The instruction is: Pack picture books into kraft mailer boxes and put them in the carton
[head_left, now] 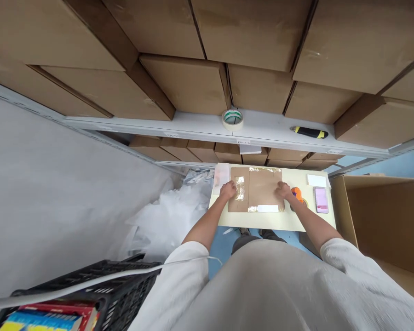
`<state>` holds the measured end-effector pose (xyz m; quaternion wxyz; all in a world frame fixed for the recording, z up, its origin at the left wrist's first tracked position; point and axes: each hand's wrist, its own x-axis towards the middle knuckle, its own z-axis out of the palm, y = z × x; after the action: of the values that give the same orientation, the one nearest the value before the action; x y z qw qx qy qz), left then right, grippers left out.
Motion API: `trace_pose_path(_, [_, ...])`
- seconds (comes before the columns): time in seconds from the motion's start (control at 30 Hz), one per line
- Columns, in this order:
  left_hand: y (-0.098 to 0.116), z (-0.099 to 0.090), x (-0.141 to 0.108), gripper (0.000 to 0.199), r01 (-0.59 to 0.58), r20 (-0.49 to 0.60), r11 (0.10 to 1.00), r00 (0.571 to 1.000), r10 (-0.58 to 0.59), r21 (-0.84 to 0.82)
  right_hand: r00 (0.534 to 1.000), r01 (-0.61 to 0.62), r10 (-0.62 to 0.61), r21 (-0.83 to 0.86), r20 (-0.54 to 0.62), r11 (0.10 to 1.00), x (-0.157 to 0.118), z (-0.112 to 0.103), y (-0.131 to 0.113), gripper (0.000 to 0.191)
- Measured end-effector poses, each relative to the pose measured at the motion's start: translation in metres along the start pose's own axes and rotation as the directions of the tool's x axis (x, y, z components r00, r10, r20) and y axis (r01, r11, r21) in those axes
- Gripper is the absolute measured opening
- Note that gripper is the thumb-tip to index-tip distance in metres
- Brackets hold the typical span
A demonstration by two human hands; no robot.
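Observation:
A flat brown cardboard piece point(262, 188) lies on the pale yellow table point(296, 223), with shiny clear tape along its edges and on its left part. A white label point(267, 208) is near its lower edge. My left hand point(228, 189) grips the cardboard's left edge with curled fingers. At the opposite edge, my right hand point(283, 189) has its fingers closed on the cardboard. Just right of that hand sits an orange tape dispenser point(296, 194), partly hidden by my forearm.
A phone point(321, 200) and white box point(316, 179) lie on the table's right. Above is a shelf point(200, 126) with a tape roll point(232, 119), a cutter point(309, 132) and boxes. A large open carton point(382, 216) stands right, a black crate point(124, 294) lower left.

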<state>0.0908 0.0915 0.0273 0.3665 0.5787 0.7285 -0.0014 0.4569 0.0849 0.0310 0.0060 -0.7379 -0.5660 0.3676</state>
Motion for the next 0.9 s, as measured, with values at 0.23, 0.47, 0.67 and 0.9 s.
trace_pose_path(0.23, [-0.001,0.008,0.012,0.027,0.051,0.013,0.996,0.999,-0.050,-0.077,0.991,-0.113,0.111,0.022,0.078,0.993,0.010,-0.002,-0.005,0.068])
trace_pose_path(0.47, [0.006,0.013,0.022,0.048,0.138,-0.026,0.960,0.988,-0.149,-0.244,0.977,-0.212,0.207,0.160,0.047,0.964,0.019,0.000,-0.006,0.073])
trace_pose_path(0.67, [0.006,0.014,0.034,0.067,0.225,-0.007,0.868,0.967,-0.255,-0.443,0.977,-0.197,0.211,0.272,-0.023,0.942,0.026,0.001,0.000,0.076])
trace_pose_path(0.9, [-0.003,0.001,0.030,0.028,0.179,-0.035,0.900,0.977,-0.210,-0.398,0.960,-0.120,0.202,0.364,-0.195,0.924,0.019,-0.009,0.002,0.054])
